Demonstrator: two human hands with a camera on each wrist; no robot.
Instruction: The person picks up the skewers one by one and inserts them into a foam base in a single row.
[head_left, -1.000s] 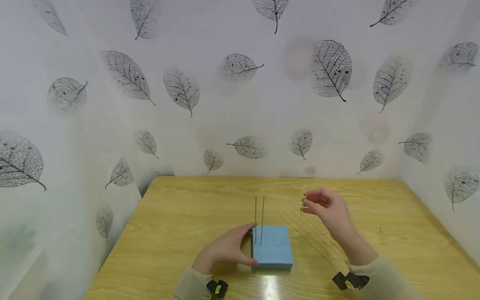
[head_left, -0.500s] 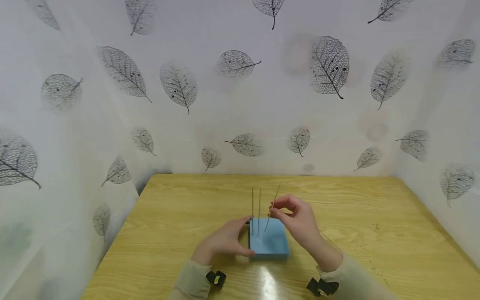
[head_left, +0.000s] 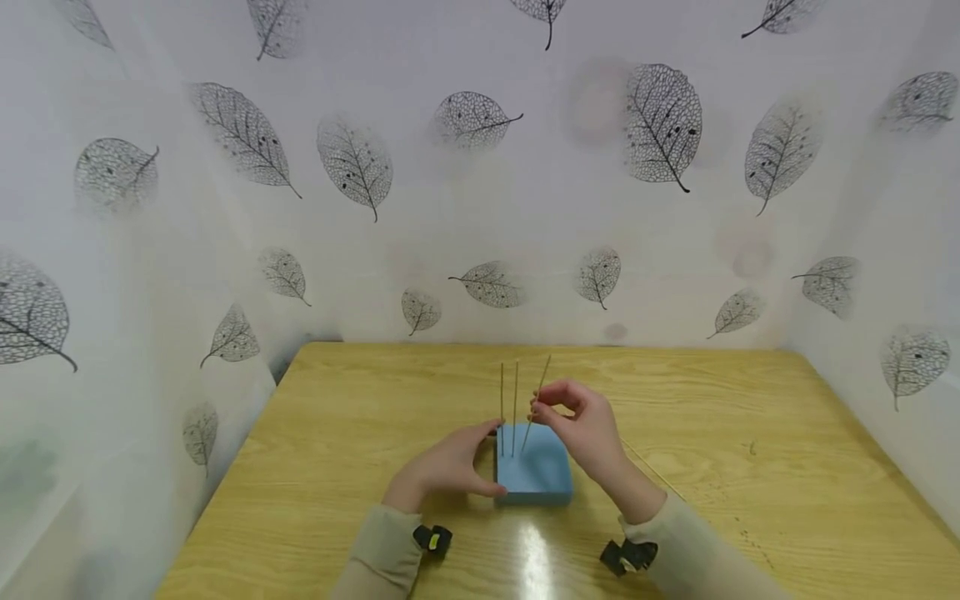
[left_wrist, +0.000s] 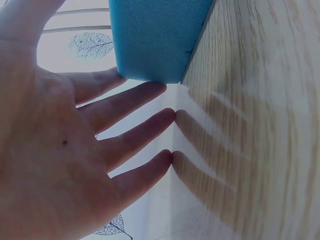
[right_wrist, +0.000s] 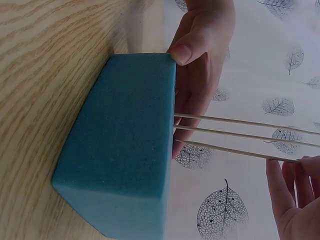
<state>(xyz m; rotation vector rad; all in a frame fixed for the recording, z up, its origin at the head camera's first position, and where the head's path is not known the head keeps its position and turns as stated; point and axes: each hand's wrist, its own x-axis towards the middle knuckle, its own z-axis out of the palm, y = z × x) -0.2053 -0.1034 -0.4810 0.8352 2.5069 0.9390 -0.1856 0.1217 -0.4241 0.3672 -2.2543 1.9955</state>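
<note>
Lower centre of frame: right hand (head_left: 588,425) pinches thin stick (right_wrist: 225,149), long axis leaning right at top, lower tip at blue block (head_left: 536,479). Left hand (head_left: 447,467), fingers spread, touches block's left side.

Both forearms (head_left: 708,558) reach in from the lower edge of the head view and angle inward, covered to the wrists by pale sleeves (head_left: 390,533). The left hand (head_left: 442,468) stays low and spread, its thumb (head_left: 486,487) stretched well away from the forefinger. Seen from the left wrist, its fingers (left_wrist: 132,137) are nearly straight and fanned apart, with the palm (left_wrist: 45,165) toward the camera. The right hand (head_left: 588,429) is raised higher, the fingers bent, the thumb and fingertips drawn together in a pinch.
</note>
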